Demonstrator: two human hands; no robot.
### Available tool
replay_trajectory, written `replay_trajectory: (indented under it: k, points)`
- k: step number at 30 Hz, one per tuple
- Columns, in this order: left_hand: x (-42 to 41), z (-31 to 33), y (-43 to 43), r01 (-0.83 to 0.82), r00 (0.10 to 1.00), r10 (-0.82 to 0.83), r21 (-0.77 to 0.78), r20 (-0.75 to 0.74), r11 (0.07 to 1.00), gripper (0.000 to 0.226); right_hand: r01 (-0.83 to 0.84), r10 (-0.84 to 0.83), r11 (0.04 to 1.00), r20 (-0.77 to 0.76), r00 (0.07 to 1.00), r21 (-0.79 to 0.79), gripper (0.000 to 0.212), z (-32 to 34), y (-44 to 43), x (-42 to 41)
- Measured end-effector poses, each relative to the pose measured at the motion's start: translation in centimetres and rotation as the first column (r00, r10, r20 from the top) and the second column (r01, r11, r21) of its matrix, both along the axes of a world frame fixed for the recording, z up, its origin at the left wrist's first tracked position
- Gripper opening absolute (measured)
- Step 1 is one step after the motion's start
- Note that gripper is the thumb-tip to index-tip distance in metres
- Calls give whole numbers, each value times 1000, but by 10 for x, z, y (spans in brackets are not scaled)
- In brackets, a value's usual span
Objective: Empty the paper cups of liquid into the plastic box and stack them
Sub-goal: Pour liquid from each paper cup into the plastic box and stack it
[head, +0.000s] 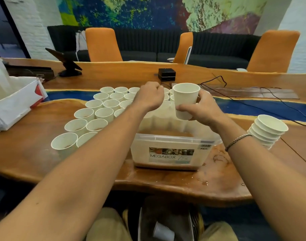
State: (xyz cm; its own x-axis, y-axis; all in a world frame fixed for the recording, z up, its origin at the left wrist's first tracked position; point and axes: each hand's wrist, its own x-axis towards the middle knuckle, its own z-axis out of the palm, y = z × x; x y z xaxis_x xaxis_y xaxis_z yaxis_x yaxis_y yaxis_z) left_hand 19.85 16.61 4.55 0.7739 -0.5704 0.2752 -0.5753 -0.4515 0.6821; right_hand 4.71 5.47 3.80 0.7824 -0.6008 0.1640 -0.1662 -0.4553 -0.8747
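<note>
My right hand [205, 110] grips a white paper cup [185, 100] by its side and holds it nearly upright above the far end of the clear plastic box [166, 139]. Brown liquid lies in the box. To the left of that cup, my left hand [148, 97] hovers with its fingers curled over the back rows of cups; nothing shows in it. Several open paper cups [96, 112] stand in rows left of and behind the box, some with brown liquid in them. A stack of empty cups [268, 131] stands on the table to the right.
Spilled drops wet the wooden table [218, 178] right of the box. A white carton [14, 101] sits at the left. A black cube [166, 76] and cables [253, 105] lie behind. A bin [166, 223] with a cup in it stands below the table edge.
</note>
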Motion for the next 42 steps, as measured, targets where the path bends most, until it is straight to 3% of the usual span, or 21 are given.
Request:
replay_trajectory:
  k: [7,11,21,32,36,42]
  points:
    - [13,-28,8,77,995,-84,104,61,992,35,-11,11,995,-2,1000,-98,72,-11,-2,4]
    - [23,-35,13,125,992,-122,161,-27,979,34,-6,7,991,7,1000,-135,65,-15,-3,4]
    - [27,-36,14,150,987,-142,109,-82,983,35,17,-14,988,15,1000,-155,61,-16,-5,2]
    - [15,-27,17,112,988,-101,87,-119,990,38,32,-53,956,-64,997,-293,70,-17,-7,0]
    - [14,-27,17,95,986,-82,86,-147,992,55,36,-66,937,-75,995,-346,72,-17,-6,1]
    - [15,-28,16,106,986,-91,102,-136,989,45,58,-103,915,-92,990,-399,76,-19,-5,2]
